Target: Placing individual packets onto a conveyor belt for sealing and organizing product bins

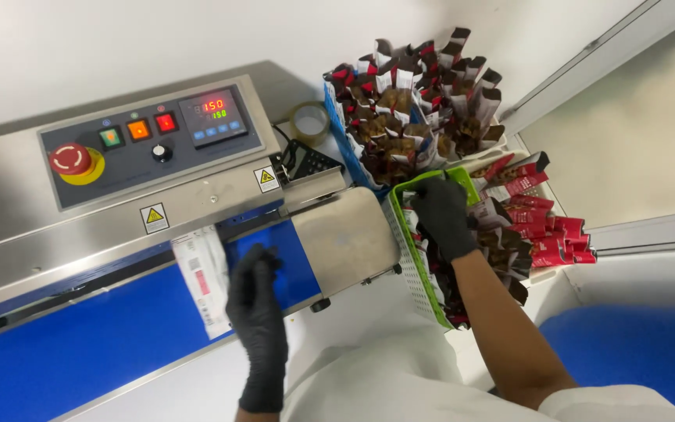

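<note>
My left hand, in a black glove, rests on the blue conveyor belt of a steel band sealer, its fingers touching a white pouch that lies under the sealing head. My right hand, also gloved in black, reaches into a green plastic basket and closes on one of the red and brown pouches heaped there. Which pouch it grips is hidden by the fingers.
A blue crate behind the basket is packed with upright open pouches. A roll of clear tape sits beside the sealer's control panel. White walls and a window frame close off the right side.
</note>
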